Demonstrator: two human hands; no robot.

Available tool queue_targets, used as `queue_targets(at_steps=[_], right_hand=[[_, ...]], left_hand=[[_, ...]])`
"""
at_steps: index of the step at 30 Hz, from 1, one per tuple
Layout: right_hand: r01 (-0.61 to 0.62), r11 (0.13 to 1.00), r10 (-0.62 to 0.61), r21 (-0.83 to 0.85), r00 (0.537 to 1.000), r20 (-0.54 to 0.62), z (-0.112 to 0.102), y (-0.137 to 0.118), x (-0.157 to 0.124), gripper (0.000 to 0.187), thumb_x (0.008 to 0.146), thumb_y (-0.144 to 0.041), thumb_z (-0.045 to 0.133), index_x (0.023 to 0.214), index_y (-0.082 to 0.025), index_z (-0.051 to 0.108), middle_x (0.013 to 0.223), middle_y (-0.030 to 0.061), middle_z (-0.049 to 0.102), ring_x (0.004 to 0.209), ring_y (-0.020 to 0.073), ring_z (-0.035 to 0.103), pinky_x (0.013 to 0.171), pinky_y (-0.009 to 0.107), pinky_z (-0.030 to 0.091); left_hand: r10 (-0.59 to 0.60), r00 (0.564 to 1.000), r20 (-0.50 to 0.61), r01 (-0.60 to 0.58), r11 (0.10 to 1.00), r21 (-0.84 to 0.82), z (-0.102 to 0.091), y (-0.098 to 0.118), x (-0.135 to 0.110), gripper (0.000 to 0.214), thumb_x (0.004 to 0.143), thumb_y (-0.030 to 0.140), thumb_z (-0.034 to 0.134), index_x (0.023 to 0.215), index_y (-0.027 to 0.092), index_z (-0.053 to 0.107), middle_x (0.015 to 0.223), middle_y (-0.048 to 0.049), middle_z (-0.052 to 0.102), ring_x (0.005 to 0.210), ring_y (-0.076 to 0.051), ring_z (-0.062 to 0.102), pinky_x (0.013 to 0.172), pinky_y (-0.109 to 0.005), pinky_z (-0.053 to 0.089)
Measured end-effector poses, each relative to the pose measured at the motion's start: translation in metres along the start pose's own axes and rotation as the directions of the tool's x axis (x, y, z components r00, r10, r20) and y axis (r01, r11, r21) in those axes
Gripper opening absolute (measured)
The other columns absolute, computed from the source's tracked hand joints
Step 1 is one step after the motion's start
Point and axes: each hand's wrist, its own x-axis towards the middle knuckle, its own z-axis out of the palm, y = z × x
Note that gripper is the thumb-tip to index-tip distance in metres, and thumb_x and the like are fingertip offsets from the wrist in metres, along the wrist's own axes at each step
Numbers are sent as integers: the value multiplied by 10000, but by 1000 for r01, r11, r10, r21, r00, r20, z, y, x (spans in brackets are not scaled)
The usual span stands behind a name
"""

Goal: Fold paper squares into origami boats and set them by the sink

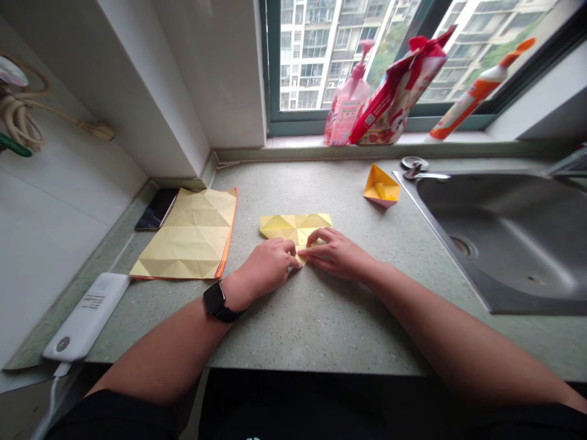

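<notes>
A yellow creased paper (293,226), partly folded, lies on the speckled green counter (312,311) in front of me. My left hand (268,264), with a black watch on its wrist, is curled with its fingertips pinching the paper's near edge. My right hand (334,252) presses on the same near edge from the right, fingers together, index finger pointing left at the left hand's fingertips. The two hands touch over the paper.
A stack of creased yellow sheets (190,235) lies to the left, beside a dark phone (157,209). A white power bank (87,318) sits at the front left. A folded yellow paper box (381,186) stands near the steel sink (504,232). Bottles and a red pouch (394,98) line the windowsill.
</notes>
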Motion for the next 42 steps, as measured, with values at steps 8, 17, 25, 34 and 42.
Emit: queue_targets(at_steps=[8,17,25,34,42], right_hand=[[-8,1000,8,8,1000,4,0,-2,0,234,1072,-335,666,1195,-409,850,1180,77,732,1049,262,687,988,460,588],[-14,999,13,30,999,31,-2,-2,1,225,1054,-321,696,1213,-375,846,1183,96,723,1051,273,680,974,464,572],[1,1000,-1,17,1000,22,-3,-2,2,215,1063,-323,686,1196,-373,848,1169,98,731,1048,277,684,959,465,573],[3,1000,-3,17,1000,22,-4,-3,2,221,1066,-315,678,1200,-371,845,1167,95,734,1052,274,684,960,458,577],[5,1000,-6,25,1000,16,-1,-2,1,232,1067,-294,667,1198,-374,840,1172,89,728,1052,272,680,957,457,570]], left_hand=[[-94,996,6,93,994,63,-7,-7,2,278,971,109,673,969,277,895,1079,-78,735,950,-238,648,904,-401,557],[-386,919,76,373,916,146,-29,-6,2,297,1006,146,624,1046,250,900,1061,-112,682,1016,-277,614,910,-408,502],[-576,816,49,548,798,250,-43,-7,3,329,1006,126,573,1027,224,886,1068,-122,711,1006,-279,630,882,-394,465],[-634,773,-24,620,746,244,-42,-25,1,351,1009,133,564,1069,249,889,1072,-123,719,1034,-294,643,872,-409,496],[-555,785,-277,619,730,290,-43,-43,-3,419,952,55,524,1193,179,843,1287,-150,694,1102,-312,614,876,-422,531]])
